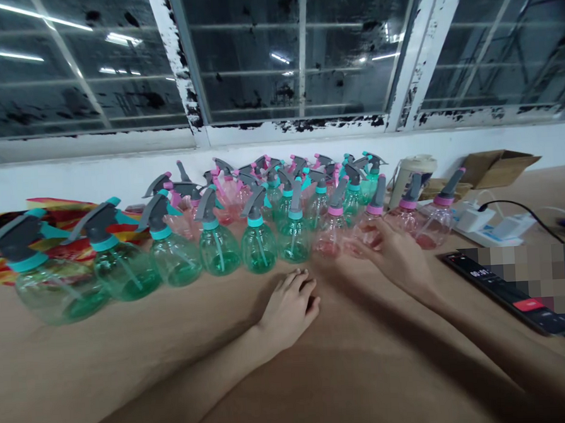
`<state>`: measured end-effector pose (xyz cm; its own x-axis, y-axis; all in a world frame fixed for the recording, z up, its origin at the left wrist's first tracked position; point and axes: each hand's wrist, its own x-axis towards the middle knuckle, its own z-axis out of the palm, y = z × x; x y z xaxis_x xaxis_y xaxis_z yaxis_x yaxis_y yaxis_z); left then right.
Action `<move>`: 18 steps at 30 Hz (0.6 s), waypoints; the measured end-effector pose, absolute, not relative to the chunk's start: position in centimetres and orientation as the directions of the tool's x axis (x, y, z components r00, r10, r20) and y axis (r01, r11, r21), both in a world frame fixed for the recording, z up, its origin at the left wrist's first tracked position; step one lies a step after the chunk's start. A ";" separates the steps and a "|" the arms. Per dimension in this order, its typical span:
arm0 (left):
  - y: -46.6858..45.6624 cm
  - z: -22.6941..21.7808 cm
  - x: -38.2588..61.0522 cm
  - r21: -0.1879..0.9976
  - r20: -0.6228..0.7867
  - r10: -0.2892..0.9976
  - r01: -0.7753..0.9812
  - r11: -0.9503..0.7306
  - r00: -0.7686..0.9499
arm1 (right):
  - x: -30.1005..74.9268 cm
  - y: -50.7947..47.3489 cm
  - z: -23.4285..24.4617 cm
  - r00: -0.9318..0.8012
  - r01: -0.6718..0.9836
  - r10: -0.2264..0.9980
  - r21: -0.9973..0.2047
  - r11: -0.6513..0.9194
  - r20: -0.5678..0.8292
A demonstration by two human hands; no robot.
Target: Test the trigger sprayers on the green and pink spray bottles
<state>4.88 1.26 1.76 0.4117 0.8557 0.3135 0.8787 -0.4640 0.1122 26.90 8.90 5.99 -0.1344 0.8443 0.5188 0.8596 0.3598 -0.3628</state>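
Spray bottles with grey trigger heads stand in a front row across the table. My left hand (290, 306) rests on the table before the row, fingers loosely bent and holding nothing. Behind it are a green spray bottle (259, 247) and another green spray bottle (295, 236), both with turquoise collars. My right hand (398, 253) is around the lower part of a pink spray bottle (375, 210), thumb and fingers at its body; they are blurred and partly cover it. Left of that hand stands another pink spray bottle (334, 231); to its right is a clear pinkish spray bottle (434, 222).
Several more spray bottles crowd behind the row, along the wall. A red-and-yellow wrapper (69, 210) lies at the left. At the right are a pale canister (413, 170), an open cardboard box (495, 169), a power strip (487, 229) with chargers and a phone (504, 291).
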 end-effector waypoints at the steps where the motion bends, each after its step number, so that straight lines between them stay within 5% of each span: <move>1: 1.3 1.7 4.9 0.112 0.315 0.854 0.878 -0.466 0.413 | 28.1 9.0 5.8 -0.109 0.840 0.835 -0.399 0.367 0.539; 6: 1.3 1.6 4.9 0.113 0.325 0.848 0.874 -0.473 0.418 | 31.7 11.1 4.9 0.033 0.860 0.808 -0.428 0.277 0.589; 18: 1.3 1.7 4.8 0.164 0.329 0.851 0.863 -0.478 0.409 | 28.9 13.2 4.1 0.064 0.882 0.881 -0.440 0.170 0.469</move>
